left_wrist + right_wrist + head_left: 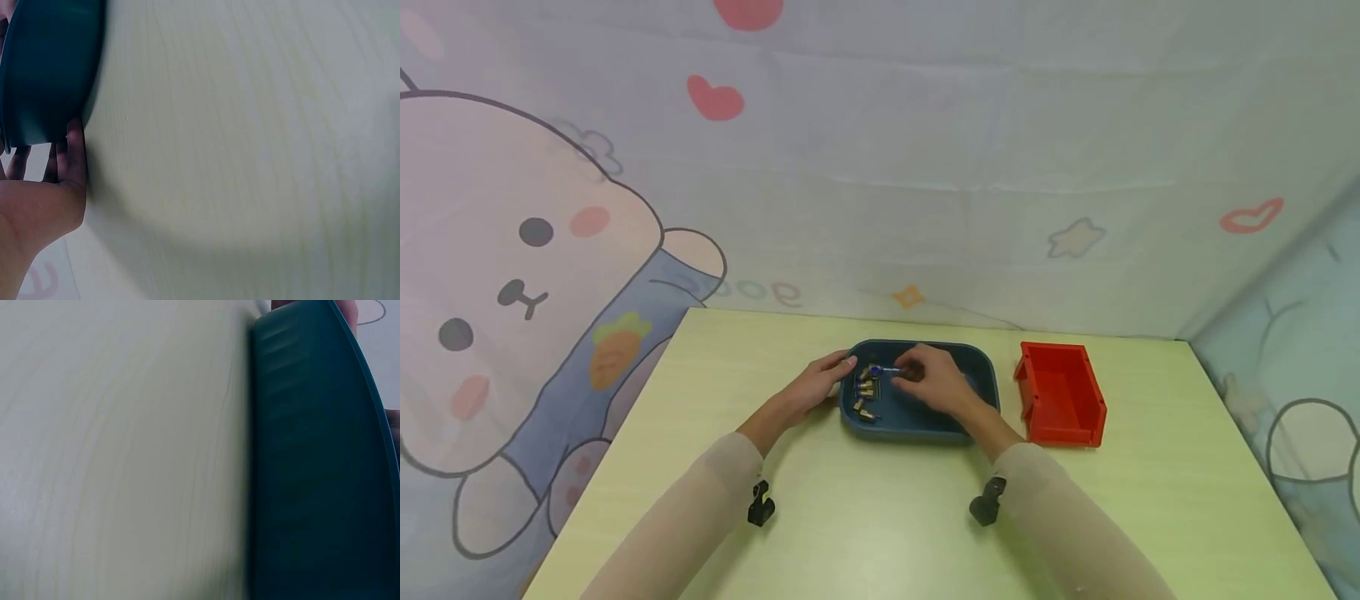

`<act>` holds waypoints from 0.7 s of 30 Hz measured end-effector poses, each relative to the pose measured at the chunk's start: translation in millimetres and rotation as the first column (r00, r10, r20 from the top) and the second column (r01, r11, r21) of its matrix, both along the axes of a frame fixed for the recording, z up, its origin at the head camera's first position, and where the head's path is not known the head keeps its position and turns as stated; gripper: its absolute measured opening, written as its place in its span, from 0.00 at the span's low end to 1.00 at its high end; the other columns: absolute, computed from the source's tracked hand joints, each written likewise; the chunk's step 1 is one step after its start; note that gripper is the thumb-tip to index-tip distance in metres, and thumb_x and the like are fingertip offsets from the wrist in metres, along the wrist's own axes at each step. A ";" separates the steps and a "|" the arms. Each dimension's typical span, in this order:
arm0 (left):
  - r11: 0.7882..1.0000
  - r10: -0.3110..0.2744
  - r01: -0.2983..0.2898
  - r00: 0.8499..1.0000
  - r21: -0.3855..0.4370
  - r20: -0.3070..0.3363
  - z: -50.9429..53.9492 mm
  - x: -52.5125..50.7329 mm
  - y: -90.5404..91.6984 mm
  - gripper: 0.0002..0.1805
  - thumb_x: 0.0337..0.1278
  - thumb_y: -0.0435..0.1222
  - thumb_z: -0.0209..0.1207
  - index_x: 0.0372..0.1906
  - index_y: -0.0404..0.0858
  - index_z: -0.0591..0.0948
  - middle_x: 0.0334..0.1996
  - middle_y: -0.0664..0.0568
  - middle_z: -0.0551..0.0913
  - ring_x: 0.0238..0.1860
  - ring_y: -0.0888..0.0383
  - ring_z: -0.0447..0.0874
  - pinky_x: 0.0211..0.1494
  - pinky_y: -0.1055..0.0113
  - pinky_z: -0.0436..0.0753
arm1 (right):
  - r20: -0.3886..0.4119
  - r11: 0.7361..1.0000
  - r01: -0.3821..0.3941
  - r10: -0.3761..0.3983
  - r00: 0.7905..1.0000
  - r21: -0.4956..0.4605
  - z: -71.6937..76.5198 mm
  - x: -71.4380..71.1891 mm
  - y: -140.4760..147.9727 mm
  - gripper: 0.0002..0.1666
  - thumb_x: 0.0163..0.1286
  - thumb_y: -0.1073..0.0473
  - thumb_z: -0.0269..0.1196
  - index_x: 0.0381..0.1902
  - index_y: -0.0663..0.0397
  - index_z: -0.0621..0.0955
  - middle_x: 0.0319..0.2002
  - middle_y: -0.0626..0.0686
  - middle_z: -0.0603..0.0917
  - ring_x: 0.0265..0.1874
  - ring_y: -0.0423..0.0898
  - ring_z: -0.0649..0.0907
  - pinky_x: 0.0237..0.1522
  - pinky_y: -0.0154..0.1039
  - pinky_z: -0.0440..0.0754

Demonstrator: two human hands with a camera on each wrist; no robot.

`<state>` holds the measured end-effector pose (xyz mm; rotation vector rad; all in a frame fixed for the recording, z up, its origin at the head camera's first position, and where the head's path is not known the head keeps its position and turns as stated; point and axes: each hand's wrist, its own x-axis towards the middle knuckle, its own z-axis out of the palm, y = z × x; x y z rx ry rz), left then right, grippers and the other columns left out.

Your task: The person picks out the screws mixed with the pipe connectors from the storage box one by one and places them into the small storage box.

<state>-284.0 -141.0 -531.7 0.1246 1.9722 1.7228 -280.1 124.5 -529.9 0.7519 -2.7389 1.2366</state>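
Observation:
A dark blue-green tray [925, 435] stands on the table. At its left end my left hand [814, 385] grips the wall, thumb over the rim and fingers along the outside. In the left wrist view, fingers [75, 153] of that hand touch the tray's end wall [50, 81]. Over the tray's middle, my right hand [938, 382] holds a dark-handled tool with a thin metal shaft [891, 369], like a screwdriver; its tip points left towards a small blue-ended piece [875, 371]. Several small brass-coloured fittings [867, 388] lie along the tray's left side.
To the tray's right stands a red open bin [1060, 396], a narrow gap between them. The pale wood-grain table [865, 517] ends at a printed cloth backdrop [925, 208] behind. Dark wrist-camera mounts [761, 503] hang by both sleeves.

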 end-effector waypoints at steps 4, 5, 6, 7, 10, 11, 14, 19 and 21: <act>1.000 -0.007 0.007 1.000 0.000 0.002 -0.8 -0.1 -0.9 0.37 0.84 0.54 0.51 0.85 0.42 0.60 0.82 0.41 0.61 0.83 0.40 0.51 0.77 0.40 0.67 | -0.004 1.000 -0.015 0.015 1.000 0.004 -2.2 -2.0 -5.3 0.16 0.68 0.60 0.76 0.49 0.64 0.88 0.41 0.54 0.87 0.40 0.48 0.86 0.47 0.45 0.86; 1.000 -0.008 0.008 1.000 0.001 0.004 -0.8 -0.1 -1.1 0.37 0.83 0.54 0.51 0.85 0.43 0.60 0.82 0.42 0.62 0.83 0.41 0.52 0.77 0.40 0.67 | -0.005 1.000 -0.019 0.019 1.000 0.005 -3.0 -2.6 -6.4 0.16 0.68 0.60 0.76 0.49 0.64 0.88 0.41 0.54 0.87 0.40 0.48 0.86 0.47 0.45 0.86; 1.000 -0.008 0.008 1.000 0.001 0.005 -0.6 0.1 -1.6 0.36 0.83 0.54 0.51 0.85 0.43 0.60 0.81 0.42 0.62 0.83 0.41 0.52 0.77 0.40 0.67 | -0.003 1.000 -0.023 0.023 1.000 0.008 -3.6 -3.4 -7.8 0.16 0.68 0.60 0.76 0.49 0.64 0.88 0.42 0.54 0.87 0.40 0.48 0.86 0.47 0.44 0.86; 1.000 -0.008 0.008 1.000 0.002 0.006 -0.4 0.3 -2.0 0.36 0.83 0.54 0.51 0.84 0.44 0.61 0.81 0.43 0.62 0.83 0.41 0.52 0.77 0.40 0.67 | -0.005 1.000 -0.025 0.025 1.000 0.011 -4.2 -4.3 -9.0 0.16 0.68 0.60 0.76 0.49 0.63 0.88 0.42 0.54 0.87 0.40 0.48 0.86 0.47 0.44 0.86; 1.000 -0.012 0.012 1.000 0.001 0.002 0.7 0.7 -2.9 0.36 0.83 0.55 0.51 0.84 0.44 0.61 0.81 0.43 0.62 0.83 0.41 0.52 0.77 0.40 0.67 | -0.006 1.000 -0.020 0.020 1.000 0.010 -5.3 -6.9 -12.1 0.14 0.68 0.60 0.76 0.48 0.62 0.88 0.41 0.53 0.87 0.39 0.47 0.86 0.46 0.43 0.86; 1.000 -0.015 0.015 1.000 0.001 -0.001 1.1 0.9 -3.2 0.36 0.83 0.55 0.51 0.85 0.44 0.61 0.81 0.43 0.62 0.83 0.41 0.52 0.77 0.40 0.67 | -0.004 1.000 -0.016 0.016 1.000 0.010 -5.4 -7.8 -12.9 0.13 0.68 0.60 0.76 0.47 0.61 0.88 0.40 0.53 0.87 0.39 0.47 0.85 0.46 0.43 0.86; 1.000 -0.020 0.020 1.000 -0.001 -0.007 1.7 1.1 -3.6 0.37 0.83 0.55 0.51 0.85 0.44 0.60 0.82 0.42 0.61 0.83 0.41 0.52 0.77 0.40 0.68 | 0.015 1.000 0.000 0.000 1.000 0.008 -4.7 -10.3 -15.2 0.12 0.68 0.61 0.76 0.46 0.60 0.88 0.39 0.52 0.87 0.39 0.46 0.86 0.45 0.42 0.86; 1.000 -0.012 0.012 1.000 0.001 -0.005 1.2 -0.1 -2.6 0.37 0.84 0.55 0.51 0.85 0.44 0.60 0.82 0.42 0.61 0.83 0.42 0.52 0.76 0.40 0.68 | 0.053 1.000 0.024 -0.024 0.998 0.003 -3.5 -12.4 -17.3 0.11 0.67 0.61 0.76 0.45 0.60 0.88 0.38 0.53 0.88 0.37 0.46 0.86 0.44 0.41 0.86; 1.000 -0.009 0.009 1.000 0.001 -0.002 0.7 -0.7 -1.6 0.37 0.83 0.55 0.51 0.85 0.44 0.59 0.82 0.42 0.61 0.83 0.42 0.52 0.77 0.40 0.68 | 0.060 1.000 0.029 -0.029 0.998 0.002 -3.7 -13.2 -18.8 0.11 0.67 0.62 0.76 0.44 0.60 0.88 0.37 0.52 0.89 0.37 0.46 0.86 0.44 0.40 0.86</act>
